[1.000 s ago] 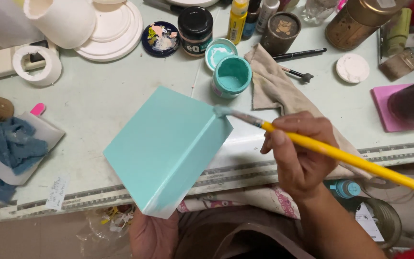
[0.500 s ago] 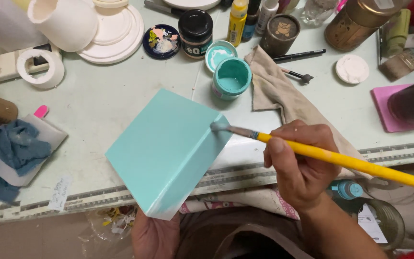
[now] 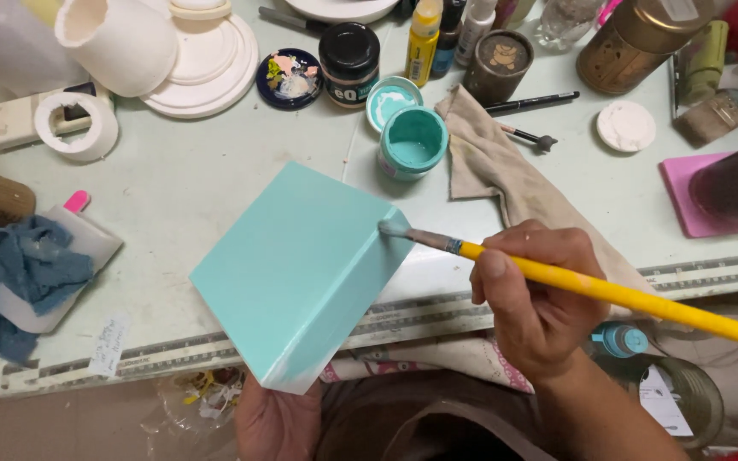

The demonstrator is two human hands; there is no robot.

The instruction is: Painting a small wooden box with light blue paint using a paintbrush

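A turquoise-painted square canvas (image 3: 296,269) is held tilted over the table's front edge. My left hand (image 3: 277,423) grips it from below at its near corner, mostly hidden by the canvas. My right hand (image 3: 533,294) holds a yellow-handled paintbrush (image 3: 574,282); its bristle tip touches the canvas's right side edge. An open jar of turquoise paint (image 3: 412,143) stands just beyond the canvas, its lid (image 3: 389,96) lying behind it.
A beige rag (image 3: 506,175) lies right of the jar. A blue cloth (image 3: 14,277) on a white tray sits at the left. White ceramic pieces (image 3: 198,60), a black-lidded jar (image 3: 349,51), paint bottles, a bronze tin (image 3: 634,38) and a pink pad (image 3: 698,201) crowd the back.
The brush tip has slid down the canvas's right side edge, from near the far corner toward me. The canvas has shifted slightly.
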